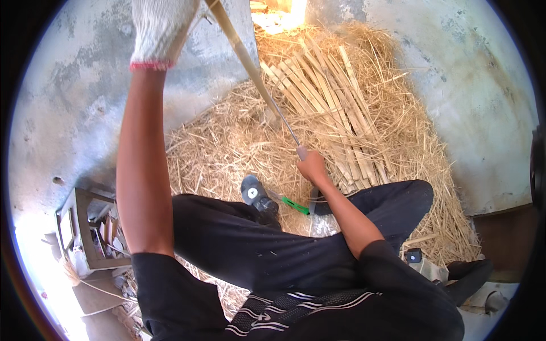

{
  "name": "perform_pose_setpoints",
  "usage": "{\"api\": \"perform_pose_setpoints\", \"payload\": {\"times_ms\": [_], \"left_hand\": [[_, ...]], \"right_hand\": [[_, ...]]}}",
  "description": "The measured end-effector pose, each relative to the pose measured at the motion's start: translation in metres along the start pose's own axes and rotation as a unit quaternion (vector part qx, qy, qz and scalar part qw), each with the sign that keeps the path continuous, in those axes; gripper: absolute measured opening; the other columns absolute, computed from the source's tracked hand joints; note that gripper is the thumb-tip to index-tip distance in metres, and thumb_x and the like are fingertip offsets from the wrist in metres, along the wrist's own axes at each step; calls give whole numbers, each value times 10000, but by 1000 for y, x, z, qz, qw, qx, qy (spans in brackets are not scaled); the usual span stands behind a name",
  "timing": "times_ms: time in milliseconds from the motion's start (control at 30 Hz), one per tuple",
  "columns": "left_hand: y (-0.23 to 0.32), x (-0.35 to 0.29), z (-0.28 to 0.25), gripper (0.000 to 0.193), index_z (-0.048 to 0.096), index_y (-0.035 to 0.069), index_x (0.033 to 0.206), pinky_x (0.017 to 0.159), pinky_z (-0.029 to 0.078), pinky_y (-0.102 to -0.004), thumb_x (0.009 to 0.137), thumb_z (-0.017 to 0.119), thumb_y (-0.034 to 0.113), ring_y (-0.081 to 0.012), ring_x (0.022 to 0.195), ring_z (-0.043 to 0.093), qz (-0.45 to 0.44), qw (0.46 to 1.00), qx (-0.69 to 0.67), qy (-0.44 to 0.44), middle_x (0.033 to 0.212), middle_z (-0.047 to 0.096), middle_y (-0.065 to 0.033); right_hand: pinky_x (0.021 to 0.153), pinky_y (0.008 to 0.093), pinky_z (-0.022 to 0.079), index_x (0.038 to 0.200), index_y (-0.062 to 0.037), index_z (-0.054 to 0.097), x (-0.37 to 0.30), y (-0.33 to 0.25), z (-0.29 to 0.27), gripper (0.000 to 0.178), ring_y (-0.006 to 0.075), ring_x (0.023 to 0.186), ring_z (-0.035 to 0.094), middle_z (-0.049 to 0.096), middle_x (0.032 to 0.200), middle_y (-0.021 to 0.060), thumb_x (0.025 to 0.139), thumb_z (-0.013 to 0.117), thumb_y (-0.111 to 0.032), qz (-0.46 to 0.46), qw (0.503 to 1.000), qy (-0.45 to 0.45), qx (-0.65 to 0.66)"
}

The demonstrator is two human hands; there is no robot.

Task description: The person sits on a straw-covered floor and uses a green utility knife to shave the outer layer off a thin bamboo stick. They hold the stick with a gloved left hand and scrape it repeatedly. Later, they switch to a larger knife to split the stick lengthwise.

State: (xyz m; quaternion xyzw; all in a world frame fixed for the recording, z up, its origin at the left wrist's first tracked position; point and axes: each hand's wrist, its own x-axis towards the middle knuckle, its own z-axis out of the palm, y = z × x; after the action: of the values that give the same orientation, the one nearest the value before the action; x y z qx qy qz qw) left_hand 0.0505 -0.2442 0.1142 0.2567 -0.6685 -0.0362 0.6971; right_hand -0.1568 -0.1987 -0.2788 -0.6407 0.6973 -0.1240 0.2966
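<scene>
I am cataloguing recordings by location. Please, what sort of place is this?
Perhaps a rough workshop or shed: straw-like shavings lie thick underfoot, pale strips are piled on them, between stained, patchy walls.

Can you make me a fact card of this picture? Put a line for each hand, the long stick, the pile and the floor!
Left hand: white-gloved, cut off by the top edge; its grip can't be seen
Right hand: bare, closed around the handle of a thin metal tool
Long stick: pale, slanting down toward the tool
Pile: long, flat, pale strips, lying on straw
Floor: loose yellowish straw
</scene>
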Motion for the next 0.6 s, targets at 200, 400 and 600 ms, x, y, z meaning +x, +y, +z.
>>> {"api": "perform_pose_setpoints", "payload": {"times_ms": [200, 400, 600], "left_hand": [[2, 1, 3, 249, 528, 81, 844, 579, 421, -248, 1021, 557, 254, -82, 596, 495, 7, 1000, 23, 11, 648, 517, 2], [-2, -10, 8, 255, 570, 72, 872, 603, 432, -245, 1011, 576, 286, -85, 613, 514, -9, 996, 89, 28, 668, 554, -7], [4, -10, 2, 241, 575, 81, 885, 603, 417, -240, 1010, 578, 288, -77, 622, 504, 20, 997, 74, 19, 672, 551, 3]], "right_hand": [[424, 274, 389, 938, -72, 481, 20, 14, -49, 198, 80, 373, 391, 425, 523, -54, 924, 655, -166, 141, 594, -450, 652], [372, 281, 338, 777, -79, 459, -35, -78, -106, 277, 71, 377, 383, 424, 522, -34, 901, 705, -104, -17, 890, -172, 423], [524, 405, 462, 746, 3, 600, -15, -56, -3, 197, 213, 556, 589, 608, 610, 111, 840, 678, -152, -116, 966, 77, 218]]}}
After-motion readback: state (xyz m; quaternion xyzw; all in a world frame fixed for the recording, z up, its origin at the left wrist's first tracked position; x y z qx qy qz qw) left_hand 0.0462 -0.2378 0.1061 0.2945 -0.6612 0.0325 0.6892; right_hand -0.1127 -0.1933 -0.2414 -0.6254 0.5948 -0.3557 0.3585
